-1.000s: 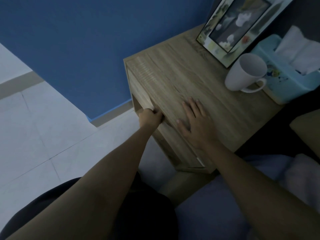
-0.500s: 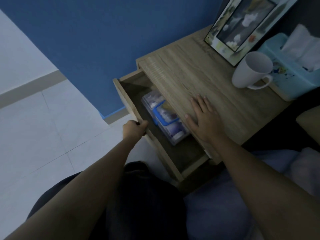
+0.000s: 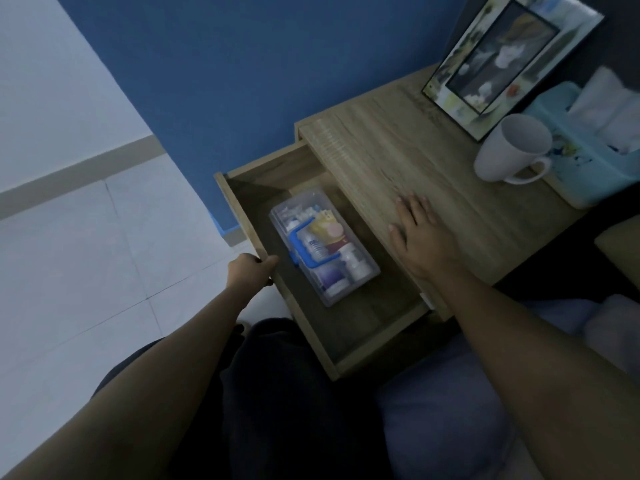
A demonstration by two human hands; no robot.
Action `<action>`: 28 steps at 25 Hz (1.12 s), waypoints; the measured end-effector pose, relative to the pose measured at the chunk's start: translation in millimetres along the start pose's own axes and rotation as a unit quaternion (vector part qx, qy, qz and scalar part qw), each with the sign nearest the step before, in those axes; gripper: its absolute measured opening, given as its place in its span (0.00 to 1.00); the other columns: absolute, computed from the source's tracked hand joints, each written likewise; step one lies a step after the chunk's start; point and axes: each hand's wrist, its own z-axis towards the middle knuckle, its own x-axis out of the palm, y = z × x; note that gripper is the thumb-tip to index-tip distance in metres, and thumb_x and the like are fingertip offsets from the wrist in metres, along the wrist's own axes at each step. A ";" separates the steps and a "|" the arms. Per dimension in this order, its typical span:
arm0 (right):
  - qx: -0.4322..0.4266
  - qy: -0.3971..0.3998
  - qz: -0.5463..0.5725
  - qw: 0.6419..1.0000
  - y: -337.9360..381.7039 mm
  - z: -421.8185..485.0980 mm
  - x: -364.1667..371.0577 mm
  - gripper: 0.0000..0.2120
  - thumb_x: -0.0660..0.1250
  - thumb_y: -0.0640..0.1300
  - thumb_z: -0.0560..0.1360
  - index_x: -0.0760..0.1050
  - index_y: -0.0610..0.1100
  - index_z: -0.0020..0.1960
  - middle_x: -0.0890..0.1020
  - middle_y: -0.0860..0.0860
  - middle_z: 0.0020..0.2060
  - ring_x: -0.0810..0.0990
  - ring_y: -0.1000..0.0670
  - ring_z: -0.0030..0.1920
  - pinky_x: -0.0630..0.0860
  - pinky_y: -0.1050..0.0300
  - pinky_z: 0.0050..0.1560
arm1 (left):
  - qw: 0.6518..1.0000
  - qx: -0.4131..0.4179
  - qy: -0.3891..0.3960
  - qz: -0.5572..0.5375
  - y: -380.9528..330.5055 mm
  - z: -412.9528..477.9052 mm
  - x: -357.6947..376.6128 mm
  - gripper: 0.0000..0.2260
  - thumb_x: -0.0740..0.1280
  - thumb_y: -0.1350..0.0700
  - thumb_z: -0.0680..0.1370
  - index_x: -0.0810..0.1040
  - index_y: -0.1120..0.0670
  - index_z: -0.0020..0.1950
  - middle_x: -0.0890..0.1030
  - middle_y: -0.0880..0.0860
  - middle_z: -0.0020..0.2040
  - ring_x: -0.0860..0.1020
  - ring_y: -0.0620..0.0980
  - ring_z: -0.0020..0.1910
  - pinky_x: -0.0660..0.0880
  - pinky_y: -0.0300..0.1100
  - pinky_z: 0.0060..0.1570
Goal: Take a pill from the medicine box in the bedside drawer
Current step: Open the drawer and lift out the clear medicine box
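Observation:
The wooden bedside drawer [image 3: 363, 327] stands pulled far out of the bedside table [image 3: 433, 161]. Inside it lies a clear plastic medicine box [image 3: 323, 251] with a blue handle on its shut lid; small bottles and packets show through it. My left hand [image 3: 250, 270] grips the drawer's front panel at its top edge, left of the box. My right hand [image 3: 420, 233] rests flat, fingers spread, on the table top just right of the box, holding nothing.
On the table top stand a white mug [image 3: 512, 148], a framed picture [image 3: 502, 60] leaning at the back, and a light-blue tissue box [image 3: 585, 168]. A blue wall lies behind, pale floor tiles to the left, bedding at lower right.
The drawer went from shut to wide open, pulled left and toward me by my left hand. The medicine box came fully into sight. My right hand stayed flat on the table top.

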 end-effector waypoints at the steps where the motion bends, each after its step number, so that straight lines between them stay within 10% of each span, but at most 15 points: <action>1: 0.009 -0.015 -0.008 1.000 3.8 -2.4 -1.9 0.26 0.51 0.51 0.80 0.54 0.43 0.75 0.59 0.42 0.75 0.55 0.42 0.75 0.61 0.43 0.71 | 1.000 -0.008 0.006 -0.004 1.1 0.3 -1.9 0.16 0.65 0.47 0.74 0.80 0.60 0.44 0.82 0.53 0.36 0.83 0.51 0.40 0.80 0.46 0.47; 6: -0.005 -0.090 -0.050 0.995 49.0 -27.5 3.9 0.21 0.54 0.49 0.78 0.66 0.40 0.67 0.75 0.39 0.62 0.76 0.41 0.58 0.75 0.47 0.54 | 0.992 0.011 -0.125 -0.009 -4.3 -17.0 0.5 0.27 0.65 0.45 0.75 0.70 0.62 0.66 0.78 0.60 0.60 0.77 0.58 0.59 0.74 0.51 0.58; 9: 0.015 -0.090 -0.002 0.996 97.8 -48.7 24.1 0.21 0.53 0.53 0.76 0.67 0.43 0.64 0.78 0.43 0.58 0.78 0.46 0.53 0.77 0.51 0.49 | 0.950 0.202 -0.237 0.013 -17.3 -19.8 -10.2 0.28 0.63 0.47 0.76 0.62 0.57 0.72 0.71 0.60 0.68 0.69 0.58 0.67 0.69 0.52 0.64; 15: 0.290 -0.012 0.113 0.950 151.9 -69.0 67.5 0.34 0.56 0.63 0.72 0.55 0.45 0.71 0.63 0.40 0.69 0.71 0.42 0.63 0.78 0.46 0.54 | 0.897 0.333 0.000 0.289 -66.1 32.4 -26.4 0.19 0.59 0.49 0.79 0.68 0.57 0.66 0.73 0.61 0.63 0.73 0.58 0.60 0.72 0.49 0.54; 20: 0.386 -0.006 0.164 0.908 171.6 -50.8 76.3 0.40 0.57 0.66 0.72 0.46 0.49 0.74 0.49 0.40 0.74 0.66 0.39 0.66 0.76 0.44 0.57 | 0.869 0.300 0.011 0.393 -82.9 68.6 -20.6 0.25 0.56 0.45 0.80 0.64 0.60 0.70 0.69 0.63 0.68 0.68 0.61 0.67 0.68 0.54 0.62; 28: 0.441 -0.006 0.239 0.865 175.6 -36.8 80.5 0.41 0.61 0.66 0.71 0.44 0.55 0.74 0.41 0.40 0.75 0.64 0.37 0.68 0.76 0.45 0.54 | 0.918 0.220 0.159 0.288 -92.7 99.0 -11.3 0.19 0.55 0.44 0.80 0.72 0.57 0.62 0.78 0.58 0.54 0.77 0.53 0.49 0.73 0.49 0.53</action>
